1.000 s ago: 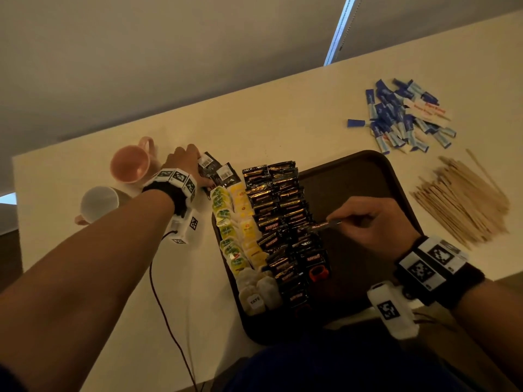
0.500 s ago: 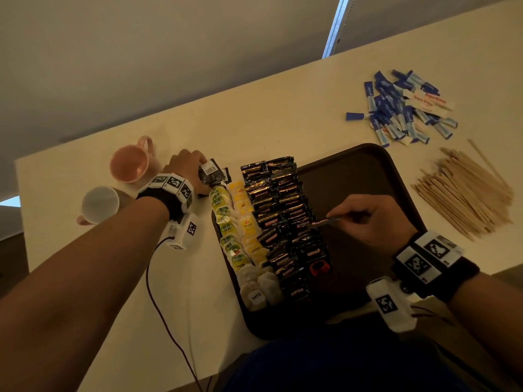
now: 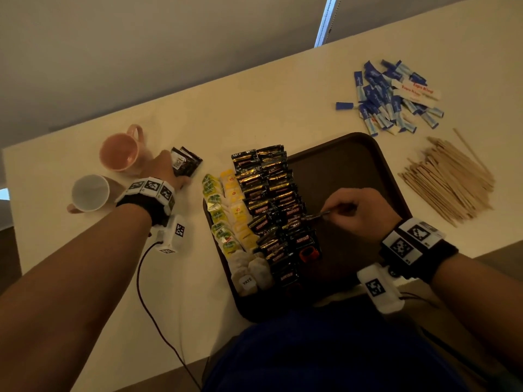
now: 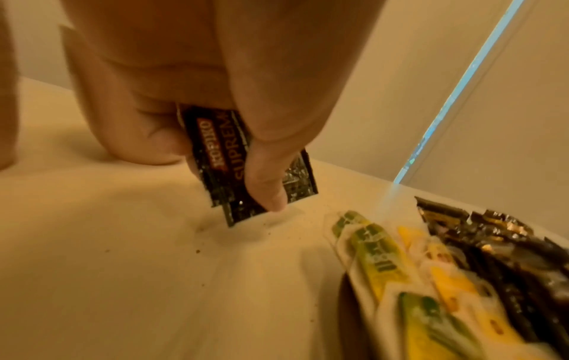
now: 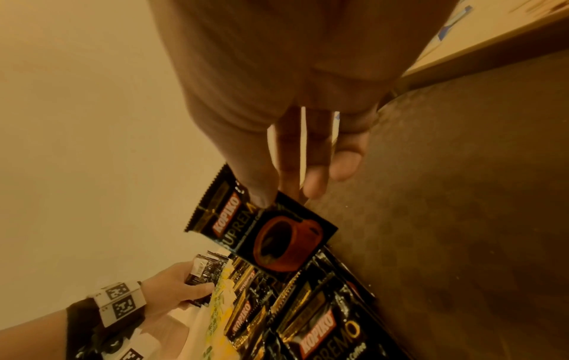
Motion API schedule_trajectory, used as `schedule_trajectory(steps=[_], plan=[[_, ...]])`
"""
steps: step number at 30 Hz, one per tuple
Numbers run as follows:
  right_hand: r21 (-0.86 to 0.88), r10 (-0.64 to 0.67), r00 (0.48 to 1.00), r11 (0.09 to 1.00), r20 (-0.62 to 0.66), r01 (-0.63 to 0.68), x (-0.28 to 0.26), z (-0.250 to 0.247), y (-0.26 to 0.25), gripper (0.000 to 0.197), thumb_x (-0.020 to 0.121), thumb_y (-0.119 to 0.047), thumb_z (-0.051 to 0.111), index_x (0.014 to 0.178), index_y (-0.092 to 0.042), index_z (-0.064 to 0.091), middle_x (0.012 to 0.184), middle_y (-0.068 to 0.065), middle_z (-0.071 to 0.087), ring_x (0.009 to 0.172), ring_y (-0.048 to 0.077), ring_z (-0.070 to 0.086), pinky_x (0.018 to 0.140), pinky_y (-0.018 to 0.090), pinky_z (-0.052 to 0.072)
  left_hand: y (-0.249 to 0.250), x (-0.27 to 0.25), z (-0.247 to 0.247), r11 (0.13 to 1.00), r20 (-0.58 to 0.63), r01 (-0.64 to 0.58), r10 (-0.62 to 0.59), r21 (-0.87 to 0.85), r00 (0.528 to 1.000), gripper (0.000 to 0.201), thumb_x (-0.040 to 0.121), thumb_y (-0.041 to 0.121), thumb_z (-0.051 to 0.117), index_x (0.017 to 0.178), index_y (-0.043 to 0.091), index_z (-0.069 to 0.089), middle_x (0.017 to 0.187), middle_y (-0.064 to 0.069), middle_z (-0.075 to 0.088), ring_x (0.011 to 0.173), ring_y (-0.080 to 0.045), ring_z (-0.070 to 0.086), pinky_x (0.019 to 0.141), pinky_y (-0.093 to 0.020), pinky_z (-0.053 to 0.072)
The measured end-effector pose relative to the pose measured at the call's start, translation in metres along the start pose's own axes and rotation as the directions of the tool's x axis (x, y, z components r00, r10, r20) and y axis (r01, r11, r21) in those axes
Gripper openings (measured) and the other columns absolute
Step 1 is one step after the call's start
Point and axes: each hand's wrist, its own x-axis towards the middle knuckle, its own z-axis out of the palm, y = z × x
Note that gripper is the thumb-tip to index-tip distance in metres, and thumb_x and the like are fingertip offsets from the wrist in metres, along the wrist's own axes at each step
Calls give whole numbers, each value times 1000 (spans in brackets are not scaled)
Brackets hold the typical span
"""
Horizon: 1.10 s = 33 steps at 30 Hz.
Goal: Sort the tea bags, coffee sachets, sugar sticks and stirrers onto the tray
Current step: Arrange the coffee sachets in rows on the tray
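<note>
Two black coffee sachets (image 3: 185,164) are being gripped by the left hand (image 3: 167,172) at centre left, just above the tabletop (image 3: 268,103). One sachet (image 5: 261,229) is being pinched by the right hand (image 3: 359,212) over the rows of sachets (image 3: 271,210) on the tray (image 3: 353,154). Sugar sticks (image 3: 390,94) and stirrers (image 3: 450,179) are lying at upper right, off the tray.

Glossy foil coffee sachets (image 3: 266,199), wooden stirrers (image 3: 450,179)
</note>
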Motion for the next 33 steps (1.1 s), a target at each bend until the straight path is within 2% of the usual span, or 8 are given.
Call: schedule_trajectory(steps=[4, 6, 8, 13, 17, 19, 23, 33], plan=[[-16, 133, 978, 991, 162, -133, -4, 0, -5, 21, 84, -14, 72, 88, -34, 69, 81, -12, 69, 76, -1, 63, 69, 17, 48, -7, -18, -1, 987, -101, 17, -34, -159, 994, 65, 87, 24, 75, 135, 0, 38, 130, -24, 52, 118, -38, 52, 93, -41, 40], [-2, 132, 983, 991, 131, -133, -7, 0, -7, 19, 84, -13, 72, 90, -31, 71, 82, -11, 69, 76, -1, 63, 70, 16, 50, -10, -28, -2, 971, -182, -18, -27, -240, 983, 84, 87, 17, 75, 151, 3, 22, 147, -23, 43, 134, -37, 43, 111, -43, 32], [34, 111, 992, 993, 63, -113, -11, 0, -8, 15, 84, -11, 72, 90, -24, 73, 80, -12, 69, 74, -2, 63, 67, 12, 48, -16, -37, -3, 956, -255, -48, -29, -291, 966, 90, 87, 16, 74, 156, 8, 16, 152, -20, 40, 138, -38, 40, 117, -46, 28], [13, 141, 979, 989, 144, -144, -22, 1, -7, 9, 82, -14, 75, 87, -21, 73, 75, -10, 68, 66, -3, 60, 62, 10, 44, -14, -73, -5, 876, -231, -72, -46, -477, 972, 68, 88, 8, 66, 146, 13, 32, 126, -10, 60, 114, -28, 58, 100, -34, 42], [-12, 355, 859, 926, 368, -377, -35, 15, 9, 4, 85, -14, 72, 86, -17, 70, 74, 0, 72, 67, 7, 69, 61, 18, 52, -7, -99, 4, 833, -102, -14, -51, -553, 993, 37, 71, 15, 62, 106, 21, 52, 103, -6, 67, 95, -29, 64, 92, -48, 53], [-38, 423, 831, 897, 360, -440, -39, 24, 20, 3, 85, -13, 71, 87, -14, 69, 76, 4, 73, 69, 14, 71, 60, 20, 54, -2, -112, 10, 843, -54, 15, -53, -538, 997, 37, 71, 21, 63, 107, 17, 55, 104, -5, 67, 94, -27, 64, 92, -46, 53], [-58, 501, 814, 859, 295, -508, -42, 39, 27, 6, 86, -15, 70, 88, -10, 67, 75, 6, 72, 65, 12, 71, 58, 20, 54, 9, -134, 28, 859, -46, -4, -23, -513, 999, 37, 86, 11, 64, 121, 13, 51, 108, -5, 60, 95, -24, 56, 85, -33, 46], [-43, 460, 856, 885, 237, -464, -38, 56, 19, 11, 86, -18, 71, 89, -9, 66, 72, 6, 73, 65, 15, 72, 60, 22, 58, 16, -165, 45, 875, -68, -130, 111, -467, 991, 48, 84, 8, 69, 130, 7, 52, 123, -16, 63, 109, -33, 61, 90, -36, 48]])
